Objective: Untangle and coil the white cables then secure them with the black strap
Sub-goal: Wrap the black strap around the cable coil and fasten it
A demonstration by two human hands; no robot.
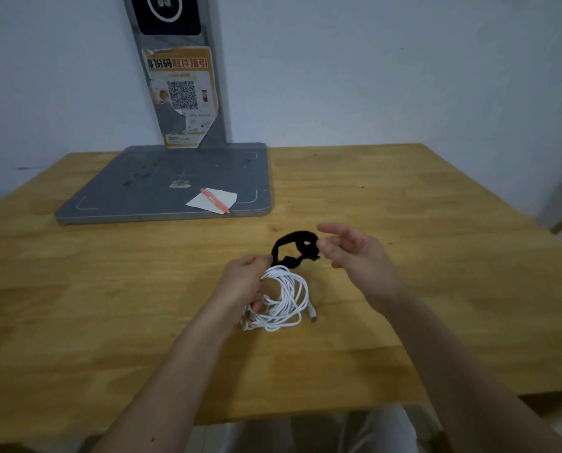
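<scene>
Your left hand [240, 279] grips the coiled white cables [284, 299] at their top, just above the worktop [403, 305] | your right hand [351, 250] pinches the black strap [292, 246], arching left-right above the coil; other fingers loose | strap lies right of the left hand, nearer the right | wooden worktop, grey stand base [162, 181] behind, white wall.

A grey stand base [162, 184] was set on the wooden table [403, 197] at upper left, with white paper [221, 199] and an orange pen [215, 201] laid on it.
</scene>
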